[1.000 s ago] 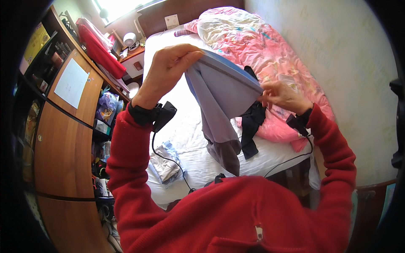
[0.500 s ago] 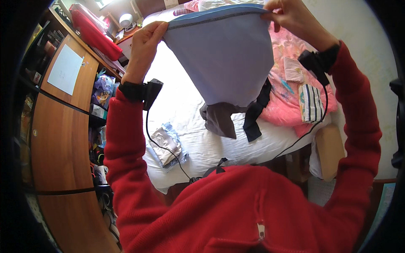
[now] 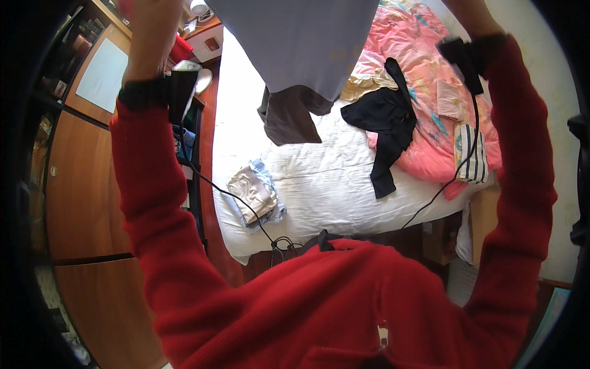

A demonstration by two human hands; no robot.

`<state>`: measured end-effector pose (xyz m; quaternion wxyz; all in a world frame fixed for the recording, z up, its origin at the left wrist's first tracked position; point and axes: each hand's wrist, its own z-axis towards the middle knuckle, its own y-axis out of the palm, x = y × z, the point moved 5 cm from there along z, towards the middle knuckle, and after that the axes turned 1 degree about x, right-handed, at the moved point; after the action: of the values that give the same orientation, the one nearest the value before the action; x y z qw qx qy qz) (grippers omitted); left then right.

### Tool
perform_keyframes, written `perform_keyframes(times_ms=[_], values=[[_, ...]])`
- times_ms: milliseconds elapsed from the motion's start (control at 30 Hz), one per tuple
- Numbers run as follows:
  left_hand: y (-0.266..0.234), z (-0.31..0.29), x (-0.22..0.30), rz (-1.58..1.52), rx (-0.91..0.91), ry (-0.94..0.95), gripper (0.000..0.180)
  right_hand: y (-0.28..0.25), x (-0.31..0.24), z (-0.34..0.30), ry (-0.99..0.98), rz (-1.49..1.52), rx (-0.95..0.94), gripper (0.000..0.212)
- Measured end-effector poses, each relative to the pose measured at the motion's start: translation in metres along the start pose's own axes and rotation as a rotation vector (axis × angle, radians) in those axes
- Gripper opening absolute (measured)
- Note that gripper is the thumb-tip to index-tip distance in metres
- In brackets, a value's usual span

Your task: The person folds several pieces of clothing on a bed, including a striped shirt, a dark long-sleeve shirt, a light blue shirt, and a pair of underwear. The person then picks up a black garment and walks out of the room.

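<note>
Garment higher, top beyond view

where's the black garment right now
In the head view, the black garment lies right of centre, partly on the white sheet and partly on the pink quilt, below and to the right of the hanging grey garment.

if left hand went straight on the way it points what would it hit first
Nothing in view: the left hand points out past the top edge, fingers out of frame; beyond that, unclear.
</note>
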<state>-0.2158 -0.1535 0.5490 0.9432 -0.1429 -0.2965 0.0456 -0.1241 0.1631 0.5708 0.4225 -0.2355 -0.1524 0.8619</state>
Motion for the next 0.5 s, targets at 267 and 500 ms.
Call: perform_keyframes(times_ms=[267, 500], values=[[0.105, -0.221, 0.025, -0.103, -0.499, -0.107, 0.004, -0.033, 0.035, -0.257, 0.065, -0.356, -0.140, 0.021], [0.271, -0.541, 0.016, -0.328, -0.948, -0.309, 0.005, -0.012, 0.064, -0.580, 0.454, 0.045, -0.634, 0.011]])
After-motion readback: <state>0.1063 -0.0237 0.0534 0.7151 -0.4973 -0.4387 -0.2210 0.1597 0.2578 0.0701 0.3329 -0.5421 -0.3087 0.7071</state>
